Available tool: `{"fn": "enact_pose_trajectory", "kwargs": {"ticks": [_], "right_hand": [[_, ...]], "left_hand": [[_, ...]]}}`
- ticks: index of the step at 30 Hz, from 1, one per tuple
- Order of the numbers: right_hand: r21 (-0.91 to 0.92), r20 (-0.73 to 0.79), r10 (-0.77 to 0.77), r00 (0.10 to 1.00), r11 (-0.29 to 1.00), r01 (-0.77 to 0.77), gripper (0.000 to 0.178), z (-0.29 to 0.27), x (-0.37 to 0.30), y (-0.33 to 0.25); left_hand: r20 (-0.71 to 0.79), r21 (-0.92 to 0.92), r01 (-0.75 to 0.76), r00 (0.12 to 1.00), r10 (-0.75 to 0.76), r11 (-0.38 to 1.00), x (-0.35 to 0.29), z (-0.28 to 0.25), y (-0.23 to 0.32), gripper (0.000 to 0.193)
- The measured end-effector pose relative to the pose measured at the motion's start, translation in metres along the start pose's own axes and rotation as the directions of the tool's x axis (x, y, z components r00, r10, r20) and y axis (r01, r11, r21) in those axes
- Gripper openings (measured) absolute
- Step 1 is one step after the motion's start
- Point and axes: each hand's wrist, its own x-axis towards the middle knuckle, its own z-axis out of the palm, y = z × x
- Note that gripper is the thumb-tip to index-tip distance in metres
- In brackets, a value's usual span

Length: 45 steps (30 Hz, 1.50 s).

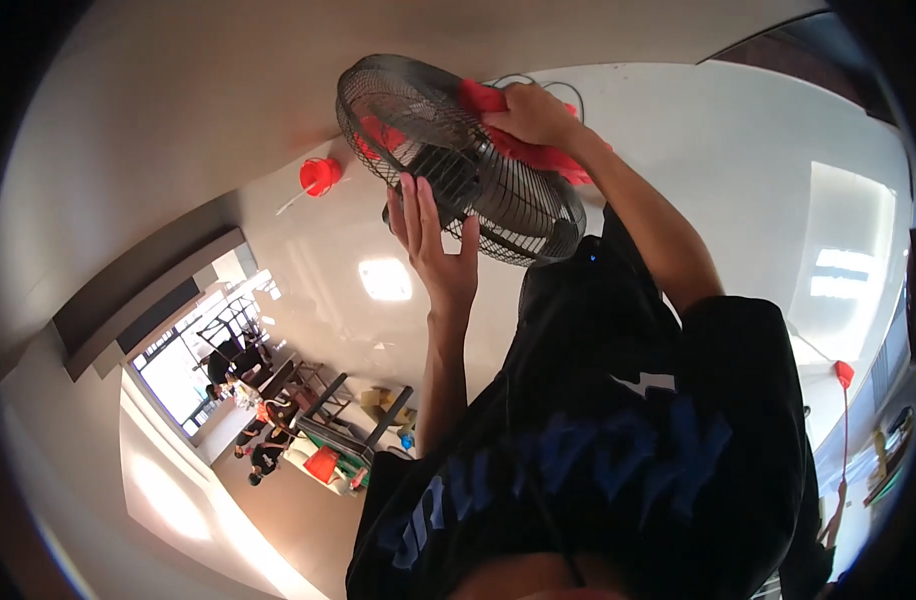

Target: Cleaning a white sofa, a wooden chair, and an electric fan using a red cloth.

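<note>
A dark electric fan [463,180] with a round wire cage is tilted in front of me in the upper middle. My left hand [433,235] rests its outstretched fingers against the near side of the cage, with the thumb standing apart. Bunched under my right hand [536,115] is a red cloth [538,155]. That hand presses the cloth to the right part of the cage, its fingers closed around the fabric. I cannot see how the fan is supported from below.
A red bucket [321,176] with a pale stick stands on the floor beyond the fan. Dark cable loops [568,92] lie behind my right hand. Several people and stacked furniture [323,430] are at lower left. On the right, another person's hand holds a red-headed pole [845,420].
</note>
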Motion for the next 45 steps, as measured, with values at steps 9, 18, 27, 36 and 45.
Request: {"fn": "enact_pose_trajectory", "kwargs": {"ticks": [9,18,27,36,45], "right_hand": [[0.156,-0.093,-0.157,0.983,0.973,0.170,0.056,0.004,-0.006,-0.009],[0.146,-0.080,-0.045,0.996,0.988,0.057,0.062,0.018,-0.020,-0.051],[0.121,-0.182,-0.080,0.980,0.987,0.103,0.049,0.023,-0.052,-0.063],[-0.029,-0.127,0.010,0.992,1.000,-0.013,0.047,0.018,-0.046,-0.051],[0.036,-0.152,0.175,0.973,0.985,-0.172,0.045,0.025,-0.042,-0.019]], "left_hand": [[-0.014,-0.012,0.018,1.000,-0.018,1.000,0.003,-0.002,0.006,0.064],[-0.066,-0.002,0.031,0.997,-0.031,1.000,0.000,0.001,-0.004,0.060],[-0.133,-0.087,0.113,0.983,-0.124,0.990,-0.006,0.010,-0.010,0.062],[-0.149,0.043,0.015,0.989,-0.008,0.999,-0.005,0.017,-0.016,0.062],[-0.047,-0.084,-0.006,0.999,0.002,0.996,-0.002,0.016,-0.020,0.070]]}}
